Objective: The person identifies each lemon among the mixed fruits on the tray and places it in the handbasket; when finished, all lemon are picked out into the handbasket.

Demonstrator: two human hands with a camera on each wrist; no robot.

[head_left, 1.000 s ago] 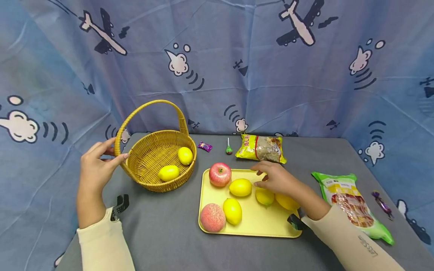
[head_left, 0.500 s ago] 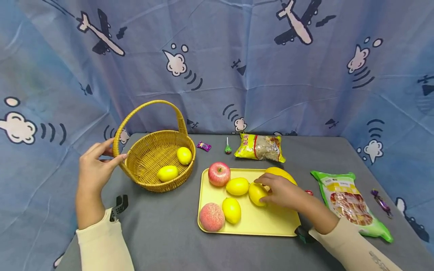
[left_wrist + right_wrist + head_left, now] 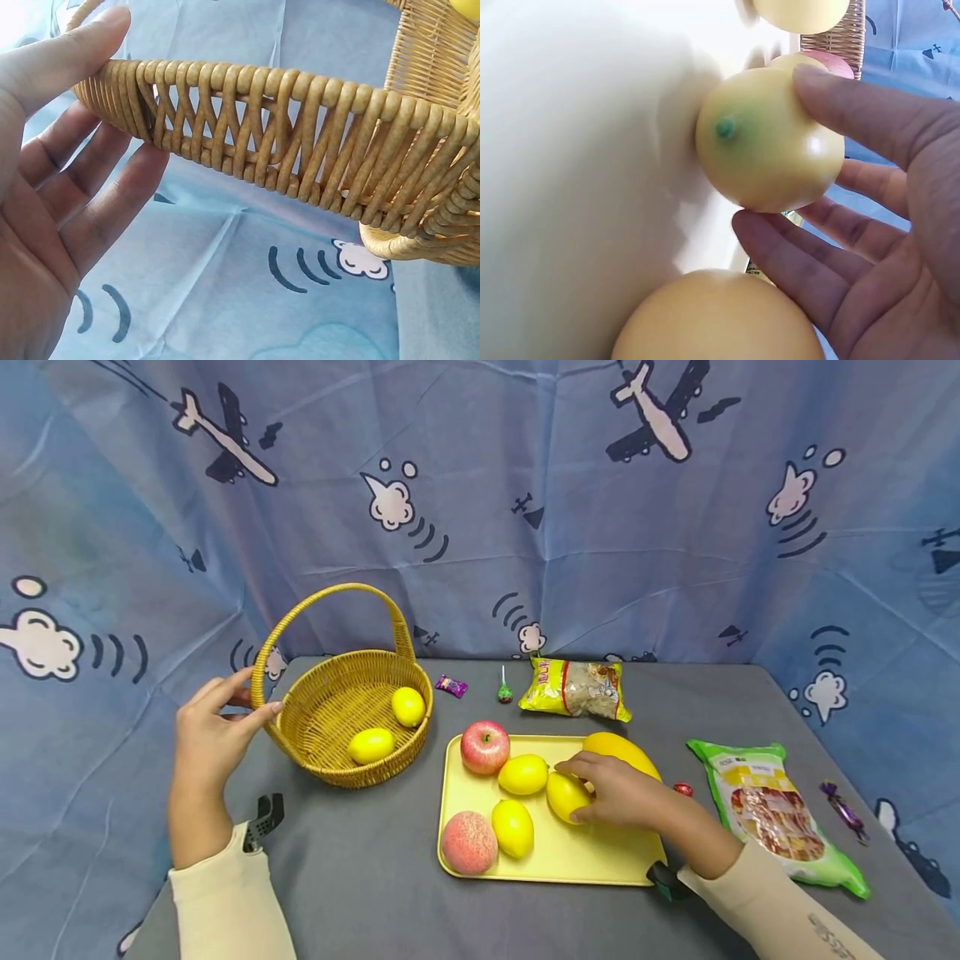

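Observation:
In the head view my left hand pinches the side of the handle of a yellow wicker basket. The left wrist view shows the thumb above the woven handle and fingers beneath. Two lemons lie inside the basket. Over the yellow tray, my right hand grips a lemon between thumb and fingers. Two more lemons, an apple and a peach sit on the tray. A mango-like yellow fruit is partly hidden behind the right hand.
Behind the tray lie a purple-wrapped candy, a green lollipop and a yellow snack bag. To the right are a red candy, a green snack bag and another purple candy. A patterned curtain hangs behind the grey table.
My right hand has come down from the tray's back edge onto the lemon and taken hold of it. That lemon has shifted slightly left. The left hand stays on the basket handle.

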